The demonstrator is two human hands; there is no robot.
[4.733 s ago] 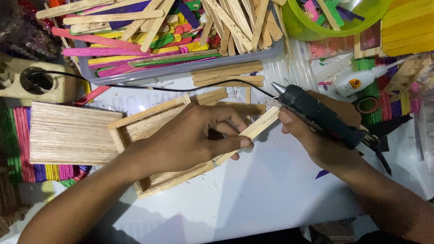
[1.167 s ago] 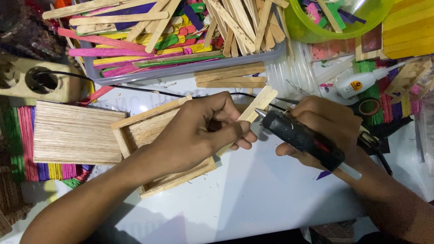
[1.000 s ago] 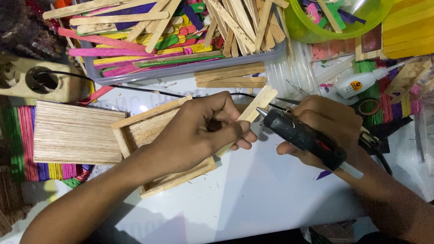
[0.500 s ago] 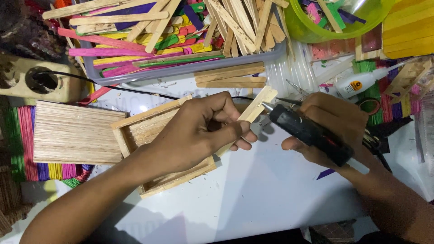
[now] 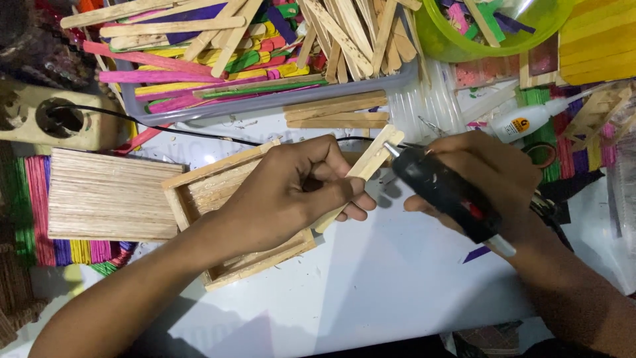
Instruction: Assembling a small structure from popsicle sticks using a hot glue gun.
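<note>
Glue gun nozzle has slid up the wooden stick, near a white bottle.

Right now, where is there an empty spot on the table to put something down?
The bare white table between the two forearms, below the wooden box and the glue gun, is free. The top is crowded: the stick tray, green bowl and glue bottle fill it. The left side holds a stick panel.

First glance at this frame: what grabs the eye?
At centre, the right hand holds a black glue gun with its tip at the end of a plain wooden stick pinched in the left hand, above a shallow stick-built wooden tray. Along the top edge, a clear bin spills over with coloured and plain craft sticks.
</note>
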